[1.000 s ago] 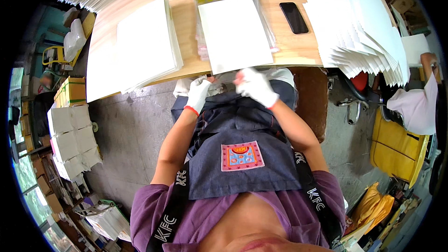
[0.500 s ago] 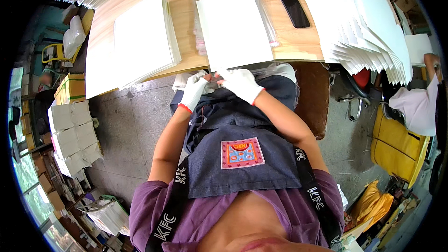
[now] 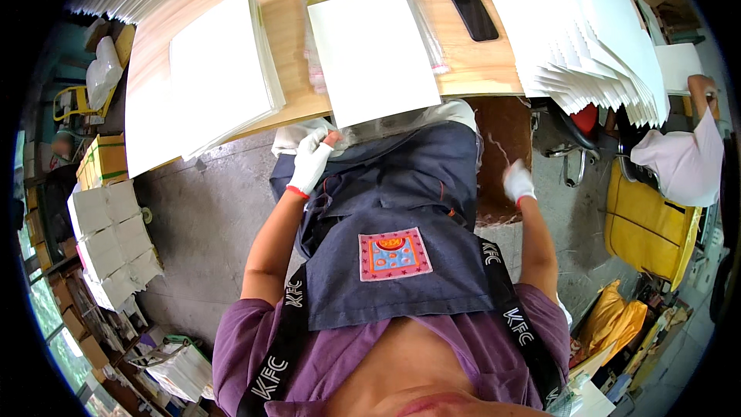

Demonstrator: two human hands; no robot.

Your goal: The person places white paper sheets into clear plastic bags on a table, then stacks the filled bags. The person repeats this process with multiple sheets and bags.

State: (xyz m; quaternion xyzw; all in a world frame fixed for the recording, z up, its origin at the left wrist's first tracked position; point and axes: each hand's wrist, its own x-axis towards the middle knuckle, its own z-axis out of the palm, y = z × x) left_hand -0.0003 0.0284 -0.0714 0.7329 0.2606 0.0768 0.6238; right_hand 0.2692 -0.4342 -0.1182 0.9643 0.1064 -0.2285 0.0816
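Note:
A white paper sheet or booklet lies partly over a pile of clear plastic bags at the middle of the table. Clear plastic, apparently a bag flap, hangs past the table's front edge over my lap. My left hand, in a white glove with bare fingertips, is closed on the flap's left end. My right hand, gloved too, is out to the right above a brown surface, its fingers smeared by motion. A thin pale strip curls up beside it; whether the fingers hold it I cannot make out.
White paper stacks lie left and fanned out at right. A black phone rests between the bags and the right stack. White bundles stand on the floor at left. A co-worker's arm shows at far right.
My right hand has left the flap's edge and swung right and down, past my lap. The pale strip now shows near it. My left hand stays at the flap.

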